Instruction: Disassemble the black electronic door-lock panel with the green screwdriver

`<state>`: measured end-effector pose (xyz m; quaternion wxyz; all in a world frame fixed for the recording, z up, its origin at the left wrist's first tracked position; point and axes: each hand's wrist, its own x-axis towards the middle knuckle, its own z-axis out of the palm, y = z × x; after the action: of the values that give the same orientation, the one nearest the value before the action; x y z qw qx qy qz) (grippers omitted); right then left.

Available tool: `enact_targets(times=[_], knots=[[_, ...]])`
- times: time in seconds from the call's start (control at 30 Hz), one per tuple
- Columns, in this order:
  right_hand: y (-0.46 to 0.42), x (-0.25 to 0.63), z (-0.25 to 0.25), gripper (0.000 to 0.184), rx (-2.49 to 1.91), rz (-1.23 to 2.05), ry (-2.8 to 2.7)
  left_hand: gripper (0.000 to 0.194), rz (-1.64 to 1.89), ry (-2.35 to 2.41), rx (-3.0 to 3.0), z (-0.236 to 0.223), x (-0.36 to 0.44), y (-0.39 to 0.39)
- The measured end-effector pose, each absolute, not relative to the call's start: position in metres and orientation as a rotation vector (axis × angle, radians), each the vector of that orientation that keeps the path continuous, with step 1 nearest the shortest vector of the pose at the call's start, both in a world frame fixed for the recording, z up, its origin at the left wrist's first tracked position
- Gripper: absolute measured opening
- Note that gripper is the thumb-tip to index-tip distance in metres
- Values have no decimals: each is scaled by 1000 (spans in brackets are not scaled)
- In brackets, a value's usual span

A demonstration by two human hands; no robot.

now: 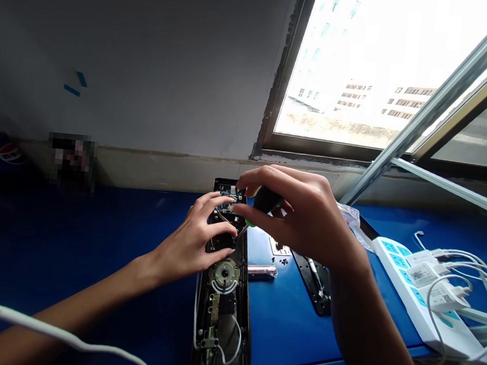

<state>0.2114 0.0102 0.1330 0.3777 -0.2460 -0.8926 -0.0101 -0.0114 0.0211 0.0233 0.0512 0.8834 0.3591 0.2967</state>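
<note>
A white cable [43, 324] crosses the left forearm [88, 299]. The left hand's [189, 240] fingers [209, 228] spread over the circuit board [228, 199] of a lock panel [222, 323] on the blue counter [290, 334]. The right hand [304, 216] pinches a black screwdriver [267, 201] above it. A battery [261, 272], black plate [314, 282] and power strip [413, 288] lie further right.

The right hand [302, 219] hid most of the screwdriver [267, 200], its tip lost behind the fingers. The left hand [197, 229] covered much of the circuit board [229, 194]. A blurred patch [71, 162] far left was unreadable, and the dark panel's [222, 339] near end ran off the bottom edge.
</note>
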Motion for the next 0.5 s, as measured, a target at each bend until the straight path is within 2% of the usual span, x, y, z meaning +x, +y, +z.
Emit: enact_targets(times=[0.1,0.13,0.17,0.3,0.33,0.43,0.5], knots=[[8,213,134,49,-611,57,-2336,22,913,1091,2689,23,-11,21],[8,213,135,54,-618,58,-2349,21,921,1088,2691,23,-11,20],[8,214,135,53,-626,39,-2351,21,928,1083,2695,23,-11,20],[10,215,135,22,-626,-47,-2303,21,932,1082,2708,22,-11,20],[10,215,135,21,-617,-32,-2300,20,930,1084,2708,22,-11,20],[9,215,135,43,-613,38,-2330,21,927,1085,2706,22,-10,21],[8,214,135,49,-634,31,-2344,21,928,1085,2707,22,-11,21]])
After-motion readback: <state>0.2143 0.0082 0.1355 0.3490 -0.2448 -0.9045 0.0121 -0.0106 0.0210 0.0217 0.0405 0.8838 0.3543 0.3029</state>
